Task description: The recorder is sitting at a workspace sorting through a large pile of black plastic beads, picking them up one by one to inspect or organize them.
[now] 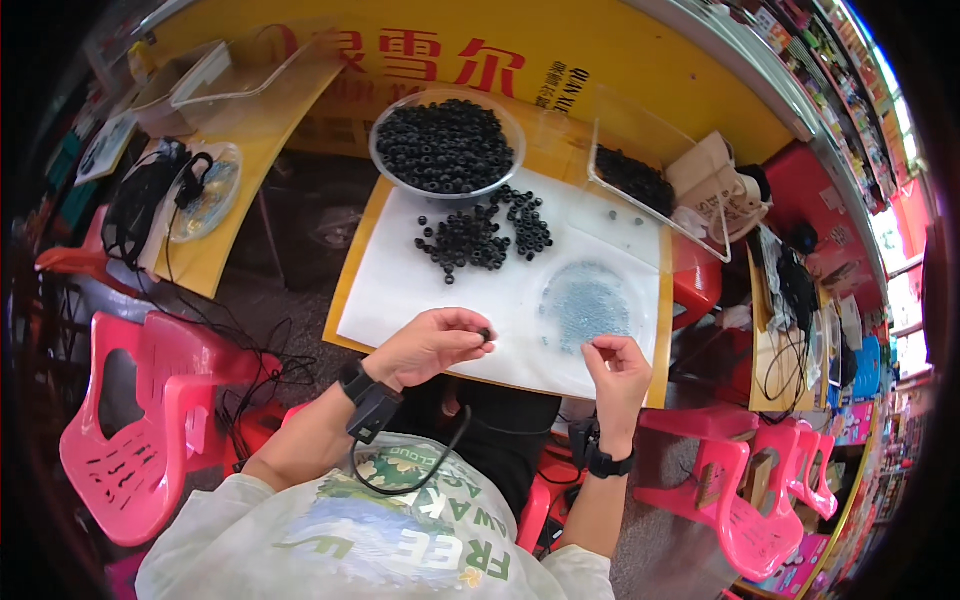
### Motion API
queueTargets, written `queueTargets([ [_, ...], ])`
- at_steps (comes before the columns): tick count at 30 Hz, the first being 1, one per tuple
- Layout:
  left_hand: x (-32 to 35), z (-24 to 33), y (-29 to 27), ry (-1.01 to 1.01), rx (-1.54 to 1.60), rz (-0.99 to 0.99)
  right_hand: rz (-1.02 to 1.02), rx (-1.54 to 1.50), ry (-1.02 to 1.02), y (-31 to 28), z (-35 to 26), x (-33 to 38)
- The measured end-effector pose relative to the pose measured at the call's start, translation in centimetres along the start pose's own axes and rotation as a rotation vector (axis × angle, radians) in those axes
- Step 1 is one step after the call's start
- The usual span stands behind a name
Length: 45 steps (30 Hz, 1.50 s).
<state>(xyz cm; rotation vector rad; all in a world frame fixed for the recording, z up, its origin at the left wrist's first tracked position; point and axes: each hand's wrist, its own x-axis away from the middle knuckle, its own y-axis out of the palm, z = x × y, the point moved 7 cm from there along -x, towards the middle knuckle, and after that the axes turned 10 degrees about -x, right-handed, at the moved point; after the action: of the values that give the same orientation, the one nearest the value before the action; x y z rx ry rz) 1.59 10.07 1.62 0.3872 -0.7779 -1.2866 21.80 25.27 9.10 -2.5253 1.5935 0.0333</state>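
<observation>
I count two hands of mine, the left [430,345] with at least one dark bead [486,334] in its fingertips and the right [618,378], and two black wrist straps [610,464]. At top centre sits one round bowl [518,150] of black beads [445,145], far too many to number; dozens more lie loose mid-frame. Right of centre I see one round patch of tiny pale-blue beads [587,300], also past counting. There are two clear rectangular boxes, one upper left [220,101], one upper right [690,239]; three tables [225,240]; one pink chair [190,370] at left, at least three lower right.
</observation>
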Motion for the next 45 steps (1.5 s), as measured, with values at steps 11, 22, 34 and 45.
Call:
queueTargets([
  [11,1.0,3.1,2.1,0.132,-0.353,-0.009,-0.211,-0.345,0.19,9.9,0.0,3.0],
  [22,1.5,2.9,1.4,0.287,-0.524,0.13,-0.162,-0.672,0.309,10.9,2.9,4.1],
  [34,1.5,2.2,0.8,0.326,-0.587,0.169,-0.164,-0.859,0.438,12.1,4.3,5.3],
  [45,0.6,-0.1,0.3,0.203,-0.261,0.188,-0.016,-0.658,0.26,11.5,4.2,4.9],
])
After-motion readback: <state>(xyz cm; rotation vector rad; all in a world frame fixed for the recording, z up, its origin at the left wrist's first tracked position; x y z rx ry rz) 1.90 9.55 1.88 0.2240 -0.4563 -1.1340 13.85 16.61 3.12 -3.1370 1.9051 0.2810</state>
